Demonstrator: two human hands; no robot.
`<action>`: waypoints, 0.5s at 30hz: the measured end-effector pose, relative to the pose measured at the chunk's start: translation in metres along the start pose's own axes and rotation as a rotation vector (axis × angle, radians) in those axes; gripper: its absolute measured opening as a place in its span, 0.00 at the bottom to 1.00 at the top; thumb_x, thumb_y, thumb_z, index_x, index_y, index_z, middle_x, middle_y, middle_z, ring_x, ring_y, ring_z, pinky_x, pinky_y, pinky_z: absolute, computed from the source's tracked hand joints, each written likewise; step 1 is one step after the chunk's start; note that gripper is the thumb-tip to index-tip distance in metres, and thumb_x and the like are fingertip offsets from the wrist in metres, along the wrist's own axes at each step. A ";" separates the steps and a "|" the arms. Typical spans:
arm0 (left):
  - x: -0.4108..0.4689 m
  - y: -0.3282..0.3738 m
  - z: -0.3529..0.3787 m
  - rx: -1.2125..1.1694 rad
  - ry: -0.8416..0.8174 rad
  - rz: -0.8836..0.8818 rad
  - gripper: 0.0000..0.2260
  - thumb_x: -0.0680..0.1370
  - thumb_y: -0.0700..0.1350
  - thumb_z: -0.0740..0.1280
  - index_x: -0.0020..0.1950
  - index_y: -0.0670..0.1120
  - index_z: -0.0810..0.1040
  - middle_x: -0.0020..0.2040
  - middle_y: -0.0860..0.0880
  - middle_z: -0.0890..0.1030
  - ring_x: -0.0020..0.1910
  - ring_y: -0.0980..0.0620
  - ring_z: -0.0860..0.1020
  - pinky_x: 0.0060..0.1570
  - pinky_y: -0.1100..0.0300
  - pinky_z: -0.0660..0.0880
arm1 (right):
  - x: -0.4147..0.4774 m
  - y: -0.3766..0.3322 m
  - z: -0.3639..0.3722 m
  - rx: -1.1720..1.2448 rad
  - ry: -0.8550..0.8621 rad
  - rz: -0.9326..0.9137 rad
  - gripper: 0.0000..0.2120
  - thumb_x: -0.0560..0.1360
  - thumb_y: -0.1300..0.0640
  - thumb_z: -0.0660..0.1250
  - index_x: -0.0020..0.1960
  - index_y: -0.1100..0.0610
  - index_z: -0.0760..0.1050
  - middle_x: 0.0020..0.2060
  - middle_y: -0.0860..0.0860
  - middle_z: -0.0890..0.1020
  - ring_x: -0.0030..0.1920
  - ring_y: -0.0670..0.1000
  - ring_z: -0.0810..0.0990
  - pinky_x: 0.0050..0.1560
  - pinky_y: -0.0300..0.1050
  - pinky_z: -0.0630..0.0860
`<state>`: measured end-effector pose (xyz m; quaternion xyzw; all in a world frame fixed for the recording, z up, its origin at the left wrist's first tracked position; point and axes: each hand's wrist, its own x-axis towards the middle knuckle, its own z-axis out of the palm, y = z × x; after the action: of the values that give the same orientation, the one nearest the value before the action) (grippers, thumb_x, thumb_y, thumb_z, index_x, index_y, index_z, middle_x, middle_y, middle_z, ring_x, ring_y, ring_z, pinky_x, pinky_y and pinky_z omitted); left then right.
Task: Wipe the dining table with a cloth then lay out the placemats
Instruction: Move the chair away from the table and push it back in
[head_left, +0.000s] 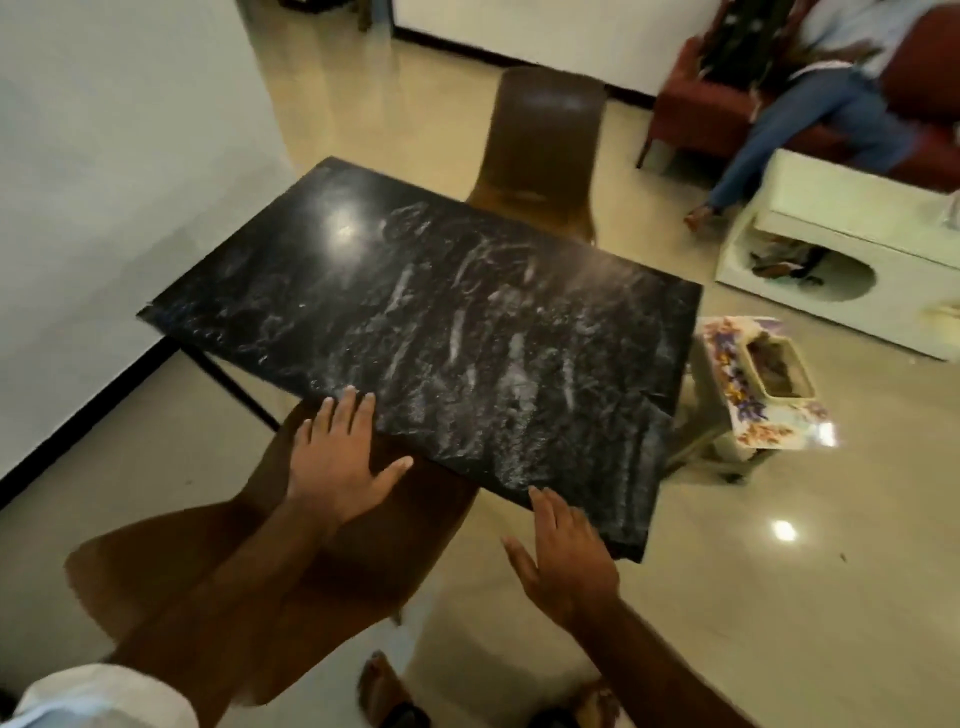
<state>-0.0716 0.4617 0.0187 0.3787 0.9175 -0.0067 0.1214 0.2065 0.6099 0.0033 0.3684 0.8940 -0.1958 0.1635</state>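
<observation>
The dining table (426, 312) has a black marble-patterned top with white veins and a bright light reflection near its far left corner. My left hand (340, 457) hovers flat over the near edge of the top, fingers spread, holding nothing. My right hand (563, 556) is open too, fingers apart, with its fingertips at the near right corner of the table. No cloth and no placemats are visible in this view.
A brown chair (540, 140) stands at the table's far side and another brown chair (249, 571) sits under my arms. A small floral stool (748, 410) carrying a box stands right of the table. A white low table (852, 249), red sofa and seated person are far right.
</observation>
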 end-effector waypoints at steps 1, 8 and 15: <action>0.007 0.040 -0.008 -0.010 0.031 0.053 0.51 0.79 0.81 0.54 0.91 0.50 0.46 0.92 0.45 0.48 0.90 0.39 0.50 0.86 0.35 0.55 | -0.001 0.028 -0.015 0.016 0.062 0.029 0.44 0.83 0.25 0.43 0.90 0.49 0.48 0.89 0.52 0.56 0.87 0.58 0.59 0.85 0.58 0.61; 0.050 0.316 -0.044 -0.044 0.177 0.300 0.53 0.78 0.82 0.51 0.92 0.49 0.46 0.92 0.45 0.47 0.90 0.39 0.49 0.87 0.35 0.55 | 0.003 0.244 -0.121 -0.013 0.425 0.145 0.42 0.82 0.28 0.50 0.87 0.53 0.61 0.84 0.59 0.68 0.80 0.65 0.71 0.76 0.65 0.74; 0.075 0.525 -0.059 -0.026 0.297 0.508 0.51 0.80 0.78 0.55 0.91 0.49 0.41 0.92 0.46 0.38 0.90 0.40 0.40 0.87 0.34 0.47 | -0.002 0.404 -0.204 -0.010 0.662 0.295 0.45 0.82 0.27 0.53 0.89 0.55 0.59 0.87 0.62 0.62 0.84 0.70 0.64 0.78 0.71 0.70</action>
<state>0.2302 0.8941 0.1006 0.5916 0.8010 0.0911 -0.0117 0.4700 0.9678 0.0886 0.5362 0.8366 -0.0359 -0.1067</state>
